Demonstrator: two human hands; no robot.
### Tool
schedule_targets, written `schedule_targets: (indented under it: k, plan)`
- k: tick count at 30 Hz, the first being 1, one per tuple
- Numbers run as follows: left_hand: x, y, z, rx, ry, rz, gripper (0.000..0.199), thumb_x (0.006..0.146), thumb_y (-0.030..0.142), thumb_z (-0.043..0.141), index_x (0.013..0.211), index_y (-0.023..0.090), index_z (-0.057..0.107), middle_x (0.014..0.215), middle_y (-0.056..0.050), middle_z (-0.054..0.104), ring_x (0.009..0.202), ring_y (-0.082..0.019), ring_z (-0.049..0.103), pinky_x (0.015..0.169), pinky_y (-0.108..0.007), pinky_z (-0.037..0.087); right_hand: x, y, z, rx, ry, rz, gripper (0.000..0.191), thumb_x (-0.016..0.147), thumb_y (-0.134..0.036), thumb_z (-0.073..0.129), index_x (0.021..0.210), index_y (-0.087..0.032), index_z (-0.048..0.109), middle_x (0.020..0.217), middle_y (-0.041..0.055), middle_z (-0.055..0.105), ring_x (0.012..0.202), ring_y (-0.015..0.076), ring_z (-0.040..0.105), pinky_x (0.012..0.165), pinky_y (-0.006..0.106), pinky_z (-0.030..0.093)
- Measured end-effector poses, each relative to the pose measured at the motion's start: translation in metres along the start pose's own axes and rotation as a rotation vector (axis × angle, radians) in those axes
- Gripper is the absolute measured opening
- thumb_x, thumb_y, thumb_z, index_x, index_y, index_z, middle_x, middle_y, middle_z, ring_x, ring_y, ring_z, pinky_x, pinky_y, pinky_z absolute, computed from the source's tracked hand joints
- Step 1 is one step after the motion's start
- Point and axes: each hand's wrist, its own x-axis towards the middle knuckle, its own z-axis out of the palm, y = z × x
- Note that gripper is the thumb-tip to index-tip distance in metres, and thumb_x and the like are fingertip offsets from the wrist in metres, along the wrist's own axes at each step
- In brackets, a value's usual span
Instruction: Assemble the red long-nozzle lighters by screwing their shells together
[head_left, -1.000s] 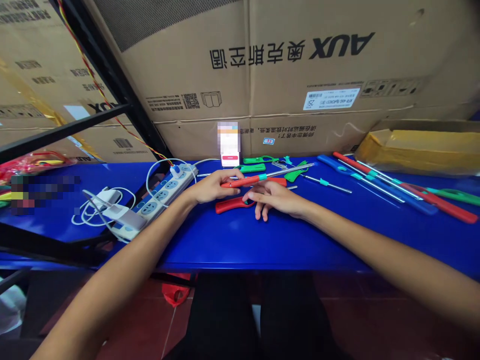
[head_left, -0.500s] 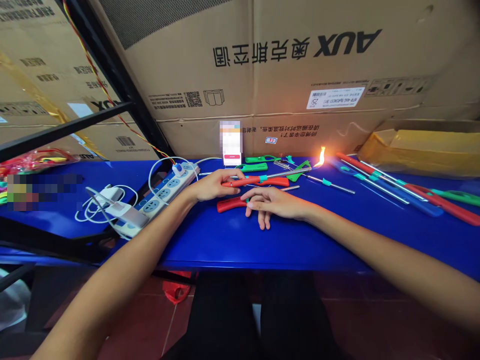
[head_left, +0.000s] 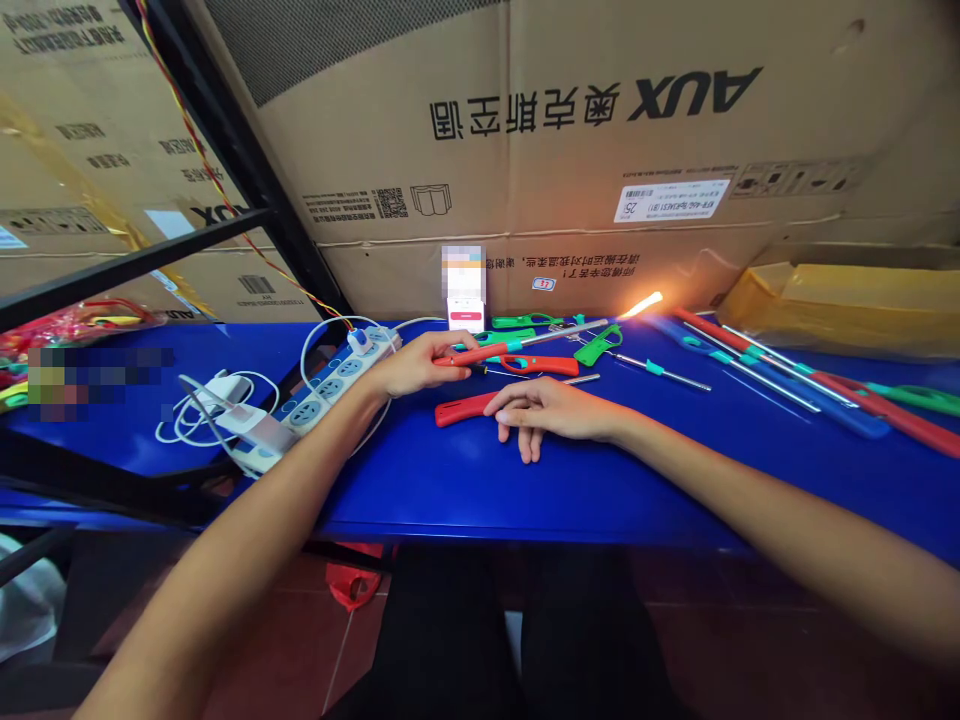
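Observation:
My left hand [head_left: 420, 364] is closed round the handle of a red long-necked lighter [head_left: 480, 354], whose metal tube points up and right. A flame [head_left: 643, 305] burns off the tube's tip. My right hand [head_left: 551, 410] hangs over the blue table, its fingers apart and slightly bent. Its fingertips lie at the end of a second red lighter [head_left: 461, 409]. Another red lighter [head_left: 546, 365] rests between my hands. Green lighter parts [head_left: 598, 345] and a thin metal rod [head_left: 667, 374] lie behind it.
A white power strip [head_left: 330, 385] with cables lies at the left beside a black rack post. A lit phone [head_left: 466, 290] leans on a large cardboard box [head_left: 555, 215]. Several lighters [head_left: 862, 400] lie at the right, before a yellow-taped box [head_left: 847, 300].
The lit lighter's tip has moved slightly left and up, and the flame now slants right instead of standing upright. My right hand has barely moved.

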Motion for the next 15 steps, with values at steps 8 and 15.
schedule_targets:
  k: [8,15]
  plan:
    - [-0.007,-0.005,-0.013,-0.070,0.035,-0.116,0.030,0.089,0.032,0.082,0.108,0.020,0.061,0.069,0.009,0.041,0.051,-0.006,0.029,0.050,-0.020,0.016,-0.062,-0.059,-0.077,-0.360,-0.260,0.366,0.049,0.099,-0.065,0.074,0.110,-0.017,0.078,0.083,0.0060,0.080,0.057,0.0186,0.074,0.055,0.031,0.060]
    - [-0.005,-0.004,-0.012,-0.063,0.027,-0.113,0.029,0.090,0.030,0.082,0.109,0.021,0.062,0.068,0.009,0.038,0.052,-0.007,0.025,0.051,-0.022,0.014,-0.103,-0.085,-0.108,-0.944,1.013,-0.429,0.017,0.095,-0.032,0.060,0.089,-0.022,0.073,0.073,0.0032,0.059,0.063,0.0184,0.049,0.062,0.036,0.044]
